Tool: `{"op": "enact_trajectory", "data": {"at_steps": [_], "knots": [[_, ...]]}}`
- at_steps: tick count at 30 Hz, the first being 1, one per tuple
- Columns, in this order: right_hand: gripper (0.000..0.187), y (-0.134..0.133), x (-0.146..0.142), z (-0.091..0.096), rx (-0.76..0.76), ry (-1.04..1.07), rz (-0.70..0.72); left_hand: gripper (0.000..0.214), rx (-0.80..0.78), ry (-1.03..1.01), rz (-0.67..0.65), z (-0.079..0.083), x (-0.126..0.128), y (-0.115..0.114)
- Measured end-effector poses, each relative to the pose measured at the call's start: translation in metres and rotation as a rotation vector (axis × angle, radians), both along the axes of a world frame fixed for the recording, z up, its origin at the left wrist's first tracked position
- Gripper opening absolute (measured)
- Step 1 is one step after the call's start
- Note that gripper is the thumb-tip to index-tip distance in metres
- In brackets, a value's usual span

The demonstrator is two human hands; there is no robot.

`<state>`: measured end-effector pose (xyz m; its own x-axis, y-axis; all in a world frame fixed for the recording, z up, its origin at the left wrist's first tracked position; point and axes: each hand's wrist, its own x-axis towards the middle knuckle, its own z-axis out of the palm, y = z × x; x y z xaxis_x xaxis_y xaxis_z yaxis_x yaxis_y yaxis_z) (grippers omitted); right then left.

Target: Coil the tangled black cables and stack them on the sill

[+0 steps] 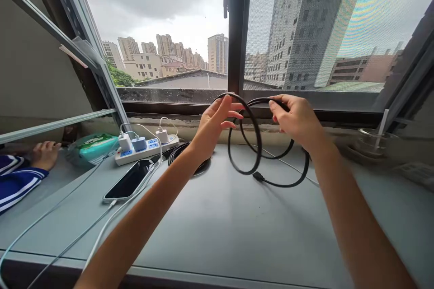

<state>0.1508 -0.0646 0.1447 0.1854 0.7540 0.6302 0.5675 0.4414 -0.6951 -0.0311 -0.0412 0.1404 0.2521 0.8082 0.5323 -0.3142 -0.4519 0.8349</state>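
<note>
Both hands are raised above the grey table (217, 230), in front of the window (235, 31), and share 1 load: a black cable (259, 140) formed into loose loops. Left hand (217, 115): thumb and forefinger are closed on the top of the nearer loop; the other fingers spread past it, presumably to hold the loop open. Right hand (294, 115): thumb and fingers pinch the cable at the top of the farther loop, apparently to control the remaining length. Holding the cable at 2 separate points likely prevents the loops from collapsing. The connector (258, 176) hangs at the lower end, below the loops; whether it touches the table cannot be determined.

Surrounding layout: another black coil (176, 155) lies on the table, partly hidden by the left wrist. Behind it, the power strip (149, 149) carries 3 charging plugs and sits near the wall, probably to leave the front surface usable. A phone (129, 181) lies screen up beside the strip, within reach of the charging cords. At far left, a co-worker's hand (45, 153) rests near a teal package (98, 148). At far right, a glass jar (369, 142) stands near the window
</note>
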Motion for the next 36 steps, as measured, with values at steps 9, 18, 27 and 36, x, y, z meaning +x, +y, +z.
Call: {"op": "enact_trajectory", "data": {"at_steps": [9, 18, 27, 36], "knots": [[0.047, -0.018, -0.007, 0.012, -0.049, 0.072, 0.293, 0.034, -0.138, 0.028, -0.015, -0.003, 0.003, -0.005], [0.045, -0.023, -0.006, 0.008, 0.184, -0.022, 0.181, 0.039, 0.046, 0.175, 0.199, -0.001, -0.001, -0.009], [0.043, -0.027, -0.007, 0.013, 0.465, -0.109, 0.014, 0.043, 0.385, 0.060, 0.423, 0.007, 0.002, -0.025], [0.032, -0.028, -0.013, 0.013, 0.663, -0.012, -0.032, 0.053, 0.108, 0.169, 0.351, -0.034, 0.016, 0.012]]}}
